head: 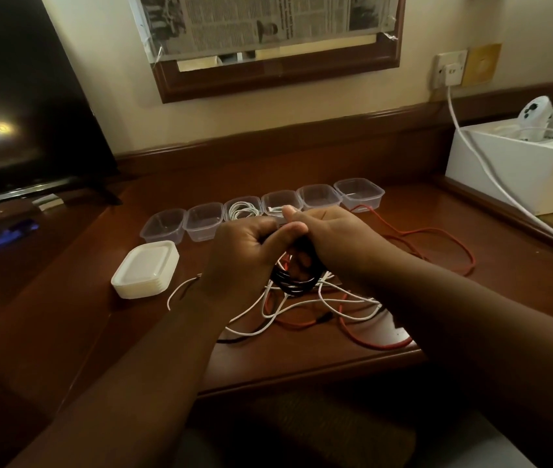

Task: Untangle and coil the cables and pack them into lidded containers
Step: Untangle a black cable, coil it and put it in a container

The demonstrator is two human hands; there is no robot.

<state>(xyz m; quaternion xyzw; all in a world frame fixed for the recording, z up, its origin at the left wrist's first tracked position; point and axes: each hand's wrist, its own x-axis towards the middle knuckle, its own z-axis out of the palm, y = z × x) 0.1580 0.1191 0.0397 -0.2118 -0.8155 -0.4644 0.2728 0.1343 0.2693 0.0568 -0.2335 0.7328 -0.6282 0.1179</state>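
Both hands meet above the surface (pixel 302 359), gripping one black cable coil (pixel 293 283). Left hand (pixel 244 255) curls round the coil's left side, thumb across the top; right hand (pixel 332 238) pinches its upper right. Coil hangs below the knuckles, loops roughly upright. Row of open containers (pixel 261 211) lies straight ahead, just beyond the hands; either hand looks equally near. Tangled white and red cables (pixel 319 309) lie underneath. Lid stack (pixel 145 268) sits to the left.

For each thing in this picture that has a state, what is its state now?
Black cable: coiled, held by both hands.
Left hand: grips the coil.
Right hand: grips the coil.
Containers: six, open, in a row.
Third container: holds a coiled white cable.
Lids: stacked.
White and red cables: tangled.
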